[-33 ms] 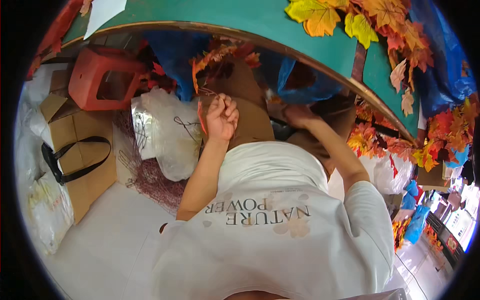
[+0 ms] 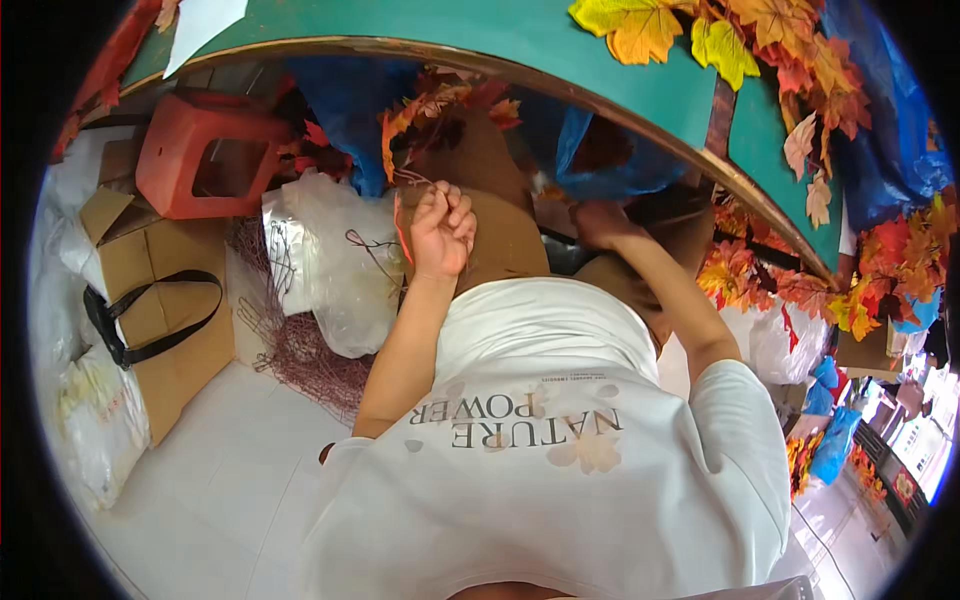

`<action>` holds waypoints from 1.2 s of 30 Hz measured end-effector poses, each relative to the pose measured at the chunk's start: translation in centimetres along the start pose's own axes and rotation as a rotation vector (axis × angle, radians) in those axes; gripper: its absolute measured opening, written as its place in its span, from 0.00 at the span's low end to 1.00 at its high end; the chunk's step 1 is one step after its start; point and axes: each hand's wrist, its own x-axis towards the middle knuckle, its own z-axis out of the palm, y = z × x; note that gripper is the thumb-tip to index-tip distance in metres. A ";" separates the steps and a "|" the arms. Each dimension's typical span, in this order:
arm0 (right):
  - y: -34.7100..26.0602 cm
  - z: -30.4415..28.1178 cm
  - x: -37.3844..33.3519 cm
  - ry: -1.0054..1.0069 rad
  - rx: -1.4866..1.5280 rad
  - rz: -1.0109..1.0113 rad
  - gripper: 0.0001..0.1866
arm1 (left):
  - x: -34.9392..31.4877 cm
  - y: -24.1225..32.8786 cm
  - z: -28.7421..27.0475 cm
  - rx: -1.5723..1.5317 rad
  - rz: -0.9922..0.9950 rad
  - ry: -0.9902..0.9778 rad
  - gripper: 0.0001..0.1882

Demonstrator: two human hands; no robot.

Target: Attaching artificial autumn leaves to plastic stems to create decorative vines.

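Nothing has shifted since the earlier frame: both arms sit exactly where they were. Left hand (image 2: 441,228) is up under the green surface (image 2: 640,95), fingers curled into a loose fist, pinching a thin reddish wire stem (image 2: 400,215) that runs down in front of the brown lap. Above it hangs a sprig of orange artificial leaves (image 2: 415,115), and whether the stem joins it, I cannot tell. Right hand (image 2: 600,222) reaches forward to the blue plastic bag (image 2: 610,155) tucked under the surface edge; its fingers are hidden, so spread or closed, I cannot tell. Off to the left, a clear plastic bag (image 2: 335,270) lies on the floor just beside a tangle of dark red wire (image 2: 300,350), with a cardboard box (image 2: 160,300) strapped in black and a red plastic stool (image 2: 205,160) tipped on its side. Yellow and orange leaves (image 2: 690,35) are strewn across the surface top.
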 end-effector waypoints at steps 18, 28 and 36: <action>3.4 16.0 9.5 -0.715 0.918 -0.078 0.35 | 0.2 -0.2 1.1 0.109 0.047 -0.003 0.04; 3.3 17.7 16.5 0.114 0.840 0.036 0.32 | -1.3 0.5 1.4 0.251 0.152 -0.036 0.04; 2.1 11.0 13.1 0.198 0.653 0.147 0.29 | -1.7 0.6 0.8 0.353 0.178 0.038 0.04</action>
